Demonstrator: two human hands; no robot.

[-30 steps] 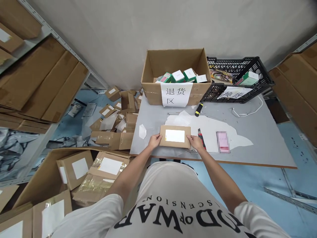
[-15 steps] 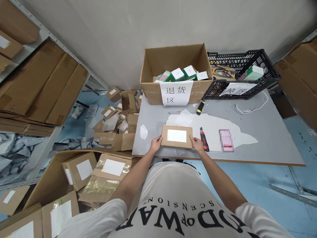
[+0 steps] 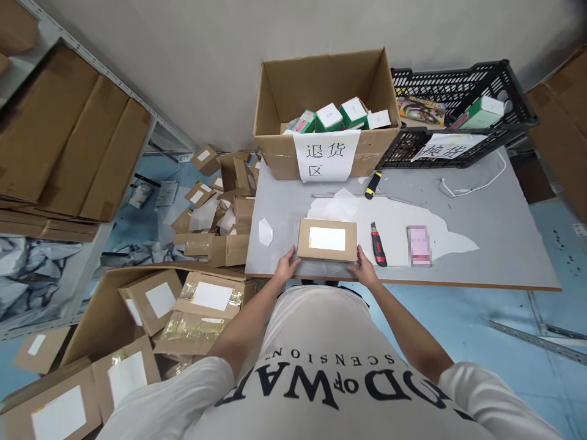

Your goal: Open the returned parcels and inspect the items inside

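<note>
A small brown cardboard box (image 3: 303,241) with a blank white label on top lies flat near the front edge of the table. My left hand (image 3: 287,265) is beside its near left corner, thumb and fingers apart. At the near right corner, my right hand (image 3: 364,267) has its fingers spread in the same way. Both hands are very close to the box; whether the fingertips still touch it I cannot tell. To the right of my right hand lies a red and black utility knife (image 3: 378,245). Beyond that is a pink blurred item (image 3: 419,245).
A large open carton (image 3: 277,153) with green and white boxes stands at the back, beside a black plastic crate (image 3: 458,160). A yellow and black knife (image 3: 373,185) lies before them. Left of the table (image 3: 504,244), a big carton (image 3: 96,324) holds labelled boxes; more cardboard litters the floor.
My fingers have come off the sides of the box, and both hands have drawn slightly towards me and apart. The camera view has shifted a little.
</note>
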